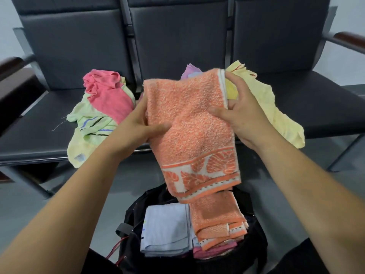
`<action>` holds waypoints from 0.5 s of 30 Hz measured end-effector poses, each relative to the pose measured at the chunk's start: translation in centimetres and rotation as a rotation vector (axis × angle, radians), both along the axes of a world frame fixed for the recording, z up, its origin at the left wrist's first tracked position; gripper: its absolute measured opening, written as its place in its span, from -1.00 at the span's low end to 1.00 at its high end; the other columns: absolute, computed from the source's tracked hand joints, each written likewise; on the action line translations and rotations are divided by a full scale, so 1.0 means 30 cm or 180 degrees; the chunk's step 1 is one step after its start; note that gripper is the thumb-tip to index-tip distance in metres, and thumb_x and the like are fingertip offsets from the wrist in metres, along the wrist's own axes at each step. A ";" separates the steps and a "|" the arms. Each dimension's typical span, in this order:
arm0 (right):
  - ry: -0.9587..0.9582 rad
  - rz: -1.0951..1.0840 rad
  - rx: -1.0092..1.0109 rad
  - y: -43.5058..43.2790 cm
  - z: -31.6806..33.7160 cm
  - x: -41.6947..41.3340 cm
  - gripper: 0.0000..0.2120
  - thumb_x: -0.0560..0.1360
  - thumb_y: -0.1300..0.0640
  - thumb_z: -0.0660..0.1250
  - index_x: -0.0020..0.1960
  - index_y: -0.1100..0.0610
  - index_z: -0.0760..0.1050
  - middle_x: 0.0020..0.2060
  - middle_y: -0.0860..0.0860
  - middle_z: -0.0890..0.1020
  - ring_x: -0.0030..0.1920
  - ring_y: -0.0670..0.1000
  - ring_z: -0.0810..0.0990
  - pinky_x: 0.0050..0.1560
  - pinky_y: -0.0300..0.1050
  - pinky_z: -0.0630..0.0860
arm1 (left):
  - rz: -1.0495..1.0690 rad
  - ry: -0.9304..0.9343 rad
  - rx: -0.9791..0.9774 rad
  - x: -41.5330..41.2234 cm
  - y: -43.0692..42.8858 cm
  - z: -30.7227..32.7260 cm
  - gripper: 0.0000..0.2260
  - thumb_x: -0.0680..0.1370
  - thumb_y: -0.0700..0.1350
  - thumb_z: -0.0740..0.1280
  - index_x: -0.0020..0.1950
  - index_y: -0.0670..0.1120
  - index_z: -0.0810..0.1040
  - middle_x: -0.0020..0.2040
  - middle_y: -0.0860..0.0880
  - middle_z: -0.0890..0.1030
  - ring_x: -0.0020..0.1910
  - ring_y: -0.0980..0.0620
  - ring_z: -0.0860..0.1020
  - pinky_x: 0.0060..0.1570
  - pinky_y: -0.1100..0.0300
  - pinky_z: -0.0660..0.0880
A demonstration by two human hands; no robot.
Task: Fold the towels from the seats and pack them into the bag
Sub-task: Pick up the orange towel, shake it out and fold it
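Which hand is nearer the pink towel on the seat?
Left. The left hand grips the orange towel just right of the pink towel; the right hand holds its far edge.

Looks like a waiting area to me, the kind you get in an office lobby or a clinic corridor rather than anyone's home. The giveaway is the seats [49,125]: three in a row, joined up as one bench unit, all the same black leather-look padding with flat square backrests [177,40]. They share one metal frame [29,161] with slanted metal legs [344,153], and there's a dark wooden armrest [349,37] at each end of the row. The floor [15,204] is plain smooth grey, and the bit of wall [7,26] behind is pale and bare. Pretty institutional-looking furniture all round.
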State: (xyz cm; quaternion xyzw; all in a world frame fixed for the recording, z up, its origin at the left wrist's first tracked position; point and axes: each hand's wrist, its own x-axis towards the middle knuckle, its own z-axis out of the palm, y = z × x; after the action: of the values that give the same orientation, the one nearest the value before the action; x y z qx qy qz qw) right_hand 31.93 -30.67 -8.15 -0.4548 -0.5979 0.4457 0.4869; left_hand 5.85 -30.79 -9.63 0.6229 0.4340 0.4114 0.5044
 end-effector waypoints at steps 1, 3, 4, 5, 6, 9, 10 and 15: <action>0.0177 -0.0092 -0.0181 0.002 -0.007 0.002 -0.38 0.50 0.26 0.50 0.35 -0.25 0.35 0.30 0.12 0.56 0.08 0.07 0.70 -0.06 0.06 0.69 | 0.0067 0.0036 -0.0130 0.000 0.009 -0.012 -0.31 0.43 -0.11 0.56 0.49 0.14 0.35 0.25 -0.02 0.64 0.18 -0.05 0.64 0.05 -0.03 0.62; 0.0422 -0.0208 -0.0520 0.009 -0.017 0.008 -0.54 0.47 0.27 0.52 0.23 -0.13 0.48 0.21 0.19 0.58 -0.02 0.11 0.71 -0.19 -0.01 0.67 | 0.0424 -0.0063 -0.0330 0.009 0.021 -0.030 -0.46 0.41 -0.05 0.58 0.32 0.14 0.47 0.11 -0.07 0.67 -0.01 -0.09 0.68 -0.11 0.01 0.61; 0.0560 -0.0157 -0.0706 0.011 -0.015 0.011 -0.64 0.48 0.26 0.51 0.19 -0.01 0.53 0.09 0.18 0.64 -0.08 0.10 0.70 -0.22 -0.05 0.65 | 0.0665 -0.0187 -0.0409 0.020 0.024 -0.037 -0.57 0.41 -0.03 0.57 0.20 0.14 0.50 0.01 -0.07 0.67 -0.15 -0.05 0.66 -0.23 0.08 0.58; 0.0736 0.0039 -0.0904 0.013 -0.011 0.014 -0.72 0.48 0.23 0.50 0.16 0.10 0.56 -0.01 0.15 0.68 -0.11 0.09 0.69 -0.18 -0.07 0.66 | 0.0871 -0.0361 -0.0478 0.030 0.027 -0.045 -0.69 0.43 -0.03 0.55 0.08 0.11 0.51 -0.11 -0.04 0.65 -0.25 0.01 0.60 -0.32 0.16 0.52; 0.0863 0.0368 -0.1073 0.009 -0.005 0.017 -0.71 0.47 0.21 0.48 0.17 0.17 0.57 -0.06 0.13 0.70 -0.07 0.09 0.69 -0.09 -0.06 0.67 | 0.1006 -0.0580 -0.0565 0.043 0.025 -0.047 -0.79 0.48 -0.06 0.52 -0.03 0.06 0.51 -0.23 0.01 0.63 -0.33 0.07 0.55 -0.38 0.22 0.47; 0.0246 0.1147 -0.1107 -0.012 0.006 0.024 -0.49 0.38 0.32 0.51 0.31 0.19 0.54 0.09 0.13 0.71 0.11 0.09 0.71 0.13 -0.03 0.65 | 0.1125 -0.1149 -0.0978 0.062 0.026 -0.042 -0.83 0.62 -0.15 0.34 -0.17 -0.09 0.50 -0.38 0.01 0.61 -0.40 0.07 0.56 -0.42 0.25 0.53; -0.0296 0.1088 -0.0929 -0.014 0.001 0.019 -0.49 0.37 0.35 0.54 0.30 0.15 0.57 0.11 0.10 0.71 0.11 0.05 0.71 0.12 -0.06 0.65 | 0.1067 -0.1288 -0.1154 0.059 0.027 -0.038 -0.84 0.64 -0.15 0.31 -0.14 -0.13 0.53 -0.33 -0.03 0.64 -0.35 0.04 0.61 -0.37 0.20 0.60; -0.0858 0.0347 -0.0210 -0.010 -0.028 -0.015 -0.79 0.43 0.28 0.55 0.03 0.10 0.68 -0.12 0.00 0.73 -0.13 -0.08 0.69 0.01 -0.16 0.63 | 0.0447 -0.1202 -0.0915 0.027 0.026 -0.025 -0.74 0.52 0.02 0.44 0.13 -0.06 0.56 -0.01 -0.07 0.69 -0.01 -0.05 0.66 -0.04 0.04 0.64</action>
State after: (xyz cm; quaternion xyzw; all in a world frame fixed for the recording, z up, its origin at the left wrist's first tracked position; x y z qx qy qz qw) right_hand 31.48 -30.99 -8.98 -0.4931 -0.6667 0.4258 0.3620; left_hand 6.68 -29.99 -10.38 0.4252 0.4283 0.4885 0.6302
